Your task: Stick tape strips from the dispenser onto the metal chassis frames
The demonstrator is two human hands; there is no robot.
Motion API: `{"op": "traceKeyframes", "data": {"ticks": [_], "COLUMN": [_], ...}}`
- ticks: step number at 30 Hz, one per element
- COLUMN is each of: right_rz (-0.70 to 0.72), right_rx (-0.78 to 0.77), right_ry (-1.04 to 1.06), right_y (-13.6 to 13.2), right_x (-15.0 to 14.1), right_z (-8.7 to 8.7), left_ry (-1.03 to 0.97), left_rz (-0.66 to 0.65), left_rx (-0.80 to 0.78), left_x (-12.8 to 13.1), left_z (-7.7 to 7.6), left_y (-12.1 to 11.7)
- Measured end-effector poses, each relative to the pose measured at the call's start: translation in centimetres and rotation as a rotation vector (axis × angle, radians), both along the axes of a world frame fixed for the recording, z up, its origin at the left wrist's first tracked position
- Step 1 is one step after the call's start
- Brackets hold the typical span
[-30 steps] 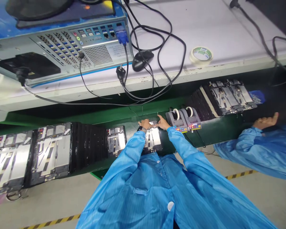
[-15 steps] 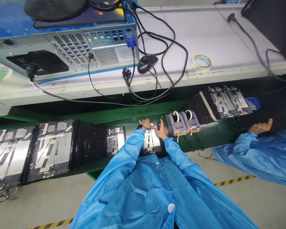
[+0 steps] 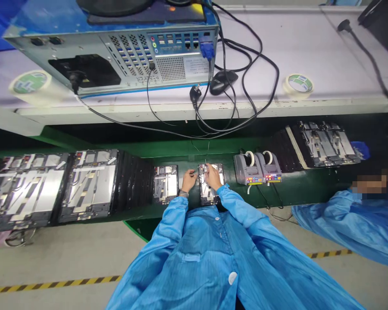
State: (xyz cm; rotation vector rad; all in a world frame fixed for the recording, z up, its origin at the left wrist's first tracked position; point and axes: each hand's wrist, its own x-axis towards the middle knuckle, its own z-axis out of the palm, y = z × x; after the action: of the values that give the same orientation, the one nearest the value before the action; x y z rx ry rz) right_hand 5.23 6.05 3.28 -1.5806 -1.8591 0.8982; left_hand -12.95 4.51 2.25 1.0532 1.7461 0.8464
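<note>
An opened tablet with bare metal and strips inside lies flat on the green bench before me. Over its upper part is my right hand, fingers closed around a thin stick-like tool whose tip sticks up; its kind is too small to tell. My left hand is just left of this tablet, apart from it, with fingers curled together. Something small and dark shows at those fingertips, but I cannot make out what. Left of that hand rests a second opened tablet.
Two grey tape dispensers stand to the right. Stacked tablets fill the left, and another stack is at the far right. A computer case, cables and a mouse occupy the shelf above. A co-worker's blue sleeve is at right.
My left hand has come away from the tablet's top edge to its left side. My right hand has moved inward over the tablet. The whole view has shifted.
</note>
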Motion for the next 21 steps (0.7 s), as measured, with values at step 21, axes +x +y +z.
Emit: {"op": "traceKeyframes", "data": {"ticks": [21], "right_rz": [0.103], "right_rx": [0.065], "right_ry": [0.047], "right_y": [2.7], "right_x": [-1.6], "right_z": [1.0], "left_ry": [-0.178], "left_rz": [0.106], "left_rx": [-0.033], "left_x": [3.5], "left_z": [-1.6], "left_y": [0.5]}}
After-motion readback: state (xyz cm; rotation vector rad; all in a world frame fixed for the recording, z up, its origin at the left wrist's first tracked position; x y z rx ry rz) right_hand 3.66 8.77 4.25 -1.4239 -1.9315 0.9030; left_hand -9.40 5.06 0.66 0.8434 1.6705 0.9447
